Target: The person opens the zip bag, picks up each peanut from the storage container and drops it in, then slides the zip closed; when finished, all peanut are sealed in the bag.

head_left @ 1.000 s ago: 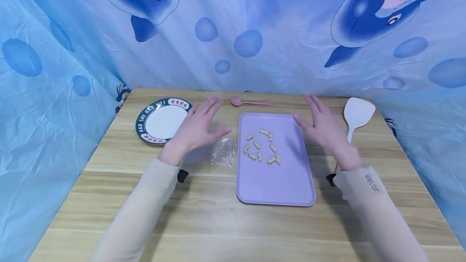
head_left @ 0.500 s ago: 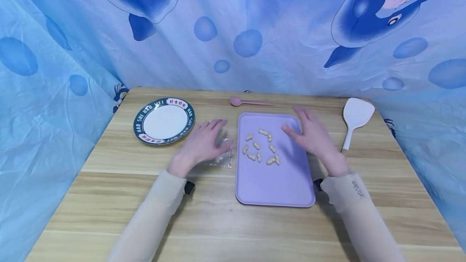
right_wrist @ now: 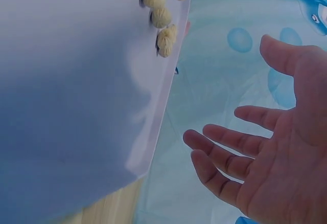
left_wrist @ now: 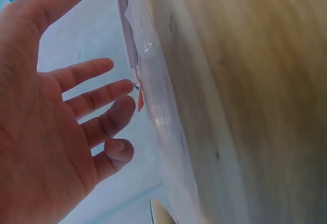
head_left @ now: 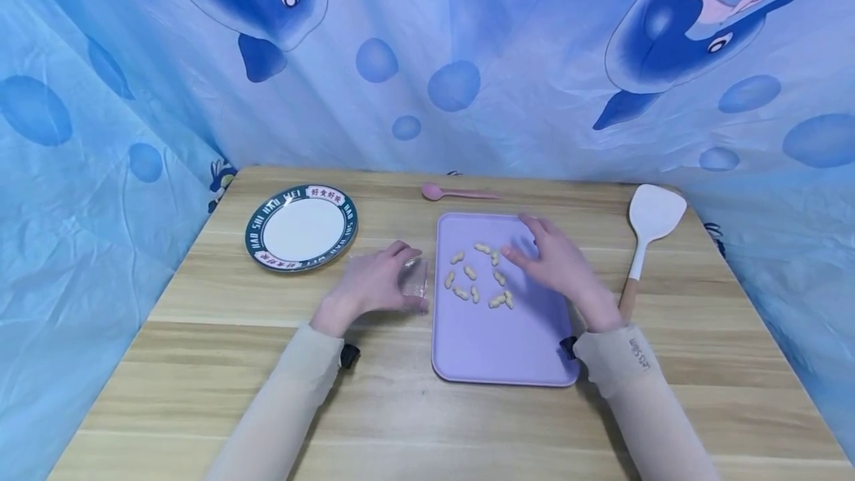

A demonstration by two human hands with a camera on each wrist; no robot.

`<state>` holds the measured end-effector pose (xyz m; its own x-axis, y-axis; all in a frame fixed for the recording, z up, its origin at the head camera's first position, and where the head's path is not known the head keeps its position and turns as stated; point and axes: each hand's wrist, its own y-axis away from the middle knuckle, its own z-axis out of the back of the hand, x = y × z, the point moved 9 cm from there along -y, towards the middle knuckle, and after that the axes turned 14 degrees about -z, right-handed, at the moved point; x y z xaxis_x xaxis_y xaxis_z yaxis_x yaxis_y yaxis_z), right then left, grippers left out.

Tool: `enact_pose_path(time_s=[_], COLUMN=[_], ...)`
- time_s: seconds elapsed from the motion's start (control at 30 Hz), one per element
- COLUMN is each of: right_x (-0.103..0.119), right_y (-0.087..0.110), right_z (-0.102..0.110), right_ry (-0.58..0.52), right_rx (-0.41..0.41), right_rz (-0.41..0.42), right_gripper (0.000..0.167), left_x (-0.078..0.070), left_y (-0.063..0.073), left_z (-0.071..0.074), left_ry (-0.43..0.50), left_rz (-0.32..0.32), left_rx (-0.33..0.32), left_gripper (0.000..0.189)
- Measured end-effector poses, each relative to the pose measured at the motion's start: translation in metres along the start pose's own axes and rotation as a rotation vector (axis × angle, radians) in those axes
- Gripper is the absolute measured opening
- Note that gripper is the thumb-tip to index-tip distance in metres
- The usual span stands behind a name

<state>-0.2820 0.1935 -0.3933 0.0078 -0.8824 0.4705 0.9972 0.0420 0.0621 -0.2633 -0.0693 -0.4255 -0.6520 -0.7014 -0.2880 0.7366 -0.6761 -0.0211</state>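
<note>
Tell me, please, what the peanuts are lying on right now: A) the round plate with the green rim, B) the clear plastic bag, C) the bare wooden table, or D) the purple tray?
D: the peanuts lie in a loose cluster on the purple tray, under the right hand, while the plate sits apart to the left with nothing on its white centre.

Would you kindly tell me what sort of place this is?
Probably a staged tabletop set, not a real kitchen: a wooden table enclosed by dolphin-print curtains, laid with a purple tray of peanuts.
</note>
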Motion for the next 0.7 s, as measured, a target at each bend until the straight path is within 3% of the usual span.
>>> enact_pose_path(time_s=[0.2,0.37,0.7], right_x=[0.001,0.002,0.001], right_y=[0.003,0.003,0.003], right_z=[-0.005,-0.007,-0.009], right_ry=[-0.009,-0.012,-0.015], right_rx=[0.021,0.024,0.043], right_rz=[-0.007,0.007,0.010], right_gripper=[0.080,0.079,0.081], left_x=[-0.004,-0.005,-0.005], left_y=[-0.002,-0.003,-0.002], left_z=[-0.008,-0.009,-0.014], left_ry=[-0.030,-0.056,-0.003], left_rz=[-0.026,-0.052,-0.039], left_rx=[0.058,0.055,0.096], left_gripper=[0.100,0.100,0.102])
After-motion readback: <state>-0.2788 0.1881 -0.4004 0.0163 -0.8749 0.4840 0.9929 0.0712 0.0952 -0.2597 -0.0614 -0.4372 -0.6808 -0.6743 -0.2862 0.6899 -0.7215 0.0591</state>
